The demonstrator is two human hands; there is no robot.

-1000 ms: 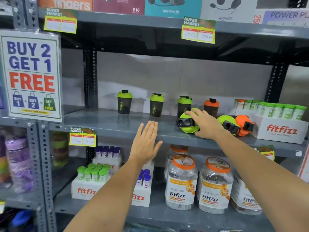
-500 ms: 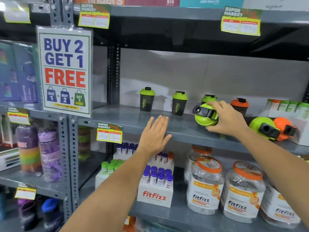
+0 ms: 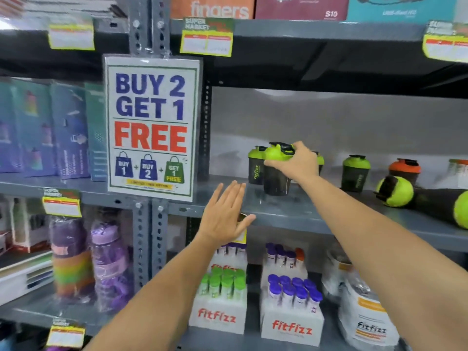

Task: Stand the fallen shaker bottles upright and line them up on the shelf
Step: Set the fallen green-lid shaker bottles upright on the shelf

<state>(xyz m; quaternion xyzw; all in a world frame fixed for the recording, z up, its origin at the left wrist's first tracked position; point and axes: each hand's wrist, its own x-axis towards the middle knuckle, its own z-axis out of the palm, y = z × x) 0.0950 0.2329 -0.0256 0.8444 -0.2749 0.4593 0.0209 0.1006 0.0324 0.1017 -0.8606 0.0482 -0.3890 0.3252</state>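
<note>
Shaker bottle (image 3: 276, 173) now upright, right hand (image 3: 297, 164) gripping lid.

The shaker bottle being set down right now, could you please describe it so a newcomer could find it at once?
Start at the BUY 2 GET 1 FREE sign on the post; the grey shelf runs right from its foot. The first cluster holds the shaker bottle, dark with a lime lid, standing in front of another upright one. It alone has the right hand gripping its lid.
</note>
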